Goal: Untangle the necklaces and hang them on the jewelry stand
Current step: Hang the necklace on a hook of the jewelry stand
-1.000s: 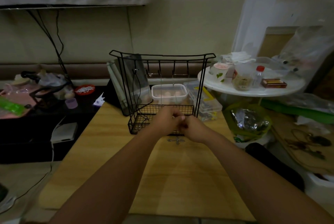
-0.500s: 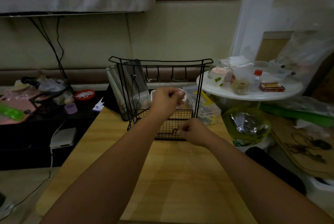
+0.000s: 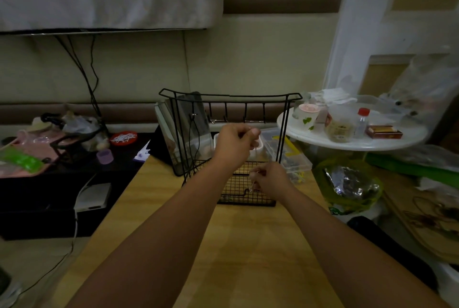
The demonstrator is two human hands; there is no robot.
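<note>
A black wire jewelry stand (image 3: 231,96) with a row of hooks and a mesh base stands at the far end of the wooden table (image 3: 223,245). My left hand (image 3: 234,143) is raised just below the hooks, fingers curled and pinching a thin necklace chain (image 3: 253,178). My right hand (image 3: 269,177) is lower, over the mesh base, pinching the chain's lower part. The faint chain runs between the two hands. A dark cord necklace (image 3: 195,139) hangs on the stand's left side.
A round white side table (image 3: 397,141) with a cup, jars and a small box stands to the right. Clear plastic boxes (image 3: 285,148) sit behind the stand. A green bag (image 3: 347,183) lies right of the table. Cluttered dark shelf at left.
My hands were together low in front of the stand's base. The left hand has risen toward the hooks while the right stayed low, stretching the chain between them.
</note>
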